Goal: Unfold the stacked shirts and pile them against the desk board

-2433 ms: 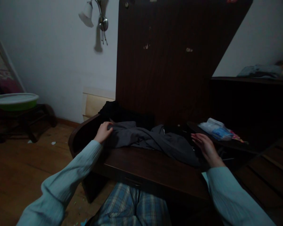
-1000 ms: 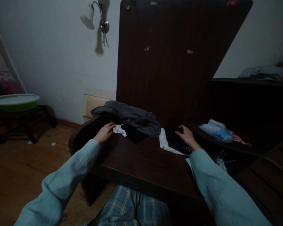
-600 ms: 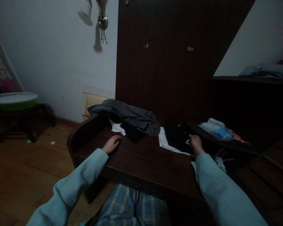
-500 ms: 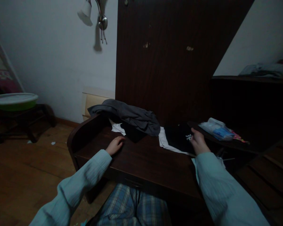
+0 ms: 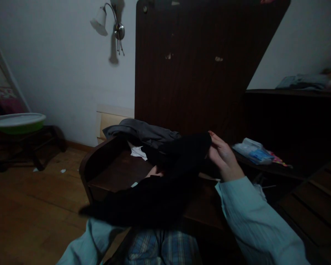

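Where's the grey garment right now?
The grey garment lies heaped at the back left of the dark wooden surface, against the upright board, behind the black cloth held up by both hands.

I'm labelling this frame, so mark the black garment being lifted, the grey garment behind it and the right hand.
black garment [image 5: 154, 195], head view, on its broad middle over the desk edge.
grey garment [image 5: 138, 131], head view, on its crumpled top.
right hand [image 5: 223, 157], head view, on the back of the hand.
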The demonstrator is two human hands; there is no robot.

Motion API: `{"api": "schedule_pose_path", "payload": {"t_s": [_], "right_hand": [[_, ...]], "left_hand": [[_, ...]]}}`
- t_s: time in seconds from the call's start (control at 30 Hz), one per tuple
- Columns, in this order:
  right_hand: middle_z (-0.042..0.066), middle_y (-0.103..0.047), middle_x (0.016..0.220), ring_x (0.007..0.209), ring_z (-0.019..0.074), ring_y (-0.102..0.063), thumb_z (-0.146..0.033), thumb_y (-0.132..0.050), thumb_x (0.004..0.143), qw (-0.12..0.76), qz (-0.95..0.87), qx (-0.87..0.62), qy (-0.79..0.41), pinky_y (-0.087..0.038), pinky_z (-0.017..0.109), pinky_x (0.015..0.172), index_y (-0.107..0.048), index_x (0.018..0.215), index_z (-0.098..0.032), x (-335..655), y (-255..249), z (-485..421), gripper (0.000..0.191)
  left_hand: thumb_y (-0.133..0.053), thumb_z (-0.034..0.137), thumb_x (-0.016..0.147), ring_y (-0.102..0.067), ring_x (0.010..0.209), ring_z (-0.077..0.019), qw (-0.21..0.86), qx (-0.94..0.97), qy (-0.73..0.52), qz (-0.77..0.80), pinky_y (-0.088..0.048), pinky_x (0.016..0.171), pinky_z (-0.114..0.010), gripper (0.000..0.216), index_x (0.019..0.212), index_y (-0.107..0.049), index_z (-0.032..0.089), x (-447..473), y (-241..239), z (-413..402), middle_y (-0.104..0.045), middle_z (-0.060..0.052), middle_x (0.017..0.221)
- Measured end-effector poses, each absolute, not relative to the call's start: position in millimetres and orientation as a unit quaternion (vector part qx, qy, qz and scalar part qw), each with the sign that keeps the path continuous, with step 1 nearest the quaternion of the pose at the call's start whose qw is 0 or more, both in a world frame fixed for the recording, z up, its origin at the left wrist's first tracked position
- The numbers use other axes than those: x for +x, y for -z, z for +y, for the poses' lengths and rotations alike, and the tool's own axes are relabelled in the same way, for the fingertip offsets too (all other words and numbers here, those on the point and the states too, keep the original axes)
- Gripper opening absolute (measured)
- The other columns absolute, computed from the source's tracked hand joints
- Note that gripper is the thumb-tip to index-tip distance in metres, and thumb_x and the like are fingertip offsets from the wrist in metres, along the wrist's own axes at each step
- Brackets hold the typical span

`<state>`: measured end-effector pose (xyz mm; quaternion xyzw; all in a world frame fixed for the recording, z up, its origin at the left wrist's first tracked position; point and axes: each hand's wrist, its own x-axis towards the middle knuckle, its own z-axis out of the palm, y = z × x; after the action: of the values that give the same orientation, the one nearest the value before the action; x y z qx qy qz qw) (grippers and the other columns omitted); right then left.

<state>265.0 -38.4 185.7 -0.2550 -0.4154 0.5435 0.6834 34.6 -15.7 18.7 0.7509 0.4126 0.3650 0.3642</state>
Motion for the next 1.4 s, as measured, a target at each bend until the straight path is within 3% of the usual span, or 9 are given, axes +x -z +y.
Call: {"api": "schedule_pose_path", "payload": {"t_s": [0.13,0.27,0.4,0.6,0.77,0.9,1.13,1.3,1.4], "right_hand": [[-0.005,-0.059,0.060,0.052,0.0076,-0.055,-0.004,-0.057,0.065,0.683,-0.377,-0.301,-0.548,-0.048,0.018,0.052,-0.058,0.073,-0.019,266.2,-170.3,-29.2,0.017],[-0.005,-0.059,0.061,0.056,0.0099,-0.056,-0.008,-0.060,0.062,0.700,-0.378,-0.303,-0.525,-0.049,0.023,0.059,-0.058,0.073,-0.021,272.3,-161.8,-18.3,0.017],[-0.004,-0.058,0.064,0.058,0.0105,-0.055,-0.014,-0.063,0.059,0.659,-0.419,-0.307,-0.544,-0.047,0.024,0.060,-0.057,0.075,-0.021,269.6,-158.5,-20.1,0.018],[-0.009,-0.030,0.043,0.040,0.0059,-0.031,-0.026,-0.065,0.060,0.563,-0.482,-0.314,-0.593,-0.028,0.019,0.041,-0.058,0.073,-0.020,260.4,-162.4,-40.8,0.016],[-0.007,-0.043,0.052,0.045,0.0070,-0.037,-0.045,-0.067,0.063,0.349,-0.659,-0.413,-0.523,-0.026,0.020,0.044,-0.061,0.096,-0.019,263.7,-160.3,-49.2,0.043],[-0.009,-0.035,0.047,0.045,0.0065,-0.031,-0.043,-0.070,0.061,0.196,-0.787,-0.461,-0.360,-0.023,0.021,0.045,-0.064,0.081,-0.017,259.6,-150.7,-49.0,0.033],[0.003,-0.062,0.077,0.077,0.0185,-0.057,-0.042,-0.058,0.069,0.412,-0.774,-0.432,-0.212,-0.042,0.032,0.074,-0.065,0.072,-0.018,280.3,-156.1,-41.1,0.025],[0.001,-0.064,0.074,0.076,0.0198,-0.059,-0.043,-0.065,0.059,0.585,-0.627,-0.474,-0.201,-0.045,0.034,0.076,-0.064,0.075,-0.022,311.9,-154.0,-26.3,0.027],[0.000,-0.064,0.072,0.072,0.0199,-0.059,-0.046,-0.065,0.060,0.615,-0.573,-0.470,-0.270,-0.047,0.034,0.071,-0.062,0.078,-0.024,317.3,-144.4,-18.3,0.028]], "left_hand": [[-0.033,0.045,0.091,-0.059,0.102,-0.0242,0.543,0.704,-0.322,0.324,-0.049,0.082,-0.036,0.043,0.122,-0.051,0.021,27.0,-29.2,-24.8,-0.059,-0.013,0.119],[-0.071,0.047,0.067,-0.062,0.096,-0.0207,0.691,0.655,-0.216,0.219,-0.044,0.085,-0.035,0.066,0.123,-0.048,0.019,27.3,-28.0,-37.8,-0.060,-0.014,0.118],[-0.079,0.036,0.059,-0.062,0.084,-0.0133,0.694,0.601,-0.297,0.261,-0.044,0.081,-0.031,0.078,0.126,-0.043,0.019,44.5,-21.0,-40.3,-0.057,-0.015,0.119],[-0.076,0.027,0.061,-0.063,0.070,-0.0121,0.665,0.505,-0.433,0.340,-0.045,0.061,-0.021,0.039,0.091,-0.056,0.014,66.7,-28.6,-33.4,-0.065,-0.005,0.082],[-0.065,0.022,0.066,-0.056,0.055,-0.0098,0.644,0.433,-0.521,0.356,-0.046,0.050,-0.021,0.017,0.078,-0.056,0.015,62.4,-56.9,-38.0,-0.062,0.001,0.070],[-0.060,0.023,0.068,-0.058,0.062,-0.0119,0.602,0.418,-0.572,0.368,-0.046,0.051,-0.021,0.009,0.073,-0.059,0.015,54.2,-83.1,-45.2,-0.061,0.002,0.066],[-0.062,0.026,0.071,-0.062,0.096,-0.0188,0.523,0.361,-0.680,0.366,-0.046,0.088,-0.029,0.012,0.078,-0.064,0.016,26.9,-99.2,-32.0,-0.070,-0.004,0.090],[-0.059,0.030,0.077,-0.063,0.095,-0.0183,0.507,0.299,-0.716,0.375,-0.047,0.090,-0.031,0.018,0.088,-0.065,0.017,-2.2,-101.2,-21.1,-0.070,-0.004,0.093],[-0.059,0.032,0.078,-0.065,0.091,-0.0180,0.514,0.300,-0.711,0.374,-0.048,0.088,-0.030,0.019,0.088,-0.065,0.017,-6.9,-106.1,-22.8,-0.071,-0.004,0.091]]}}
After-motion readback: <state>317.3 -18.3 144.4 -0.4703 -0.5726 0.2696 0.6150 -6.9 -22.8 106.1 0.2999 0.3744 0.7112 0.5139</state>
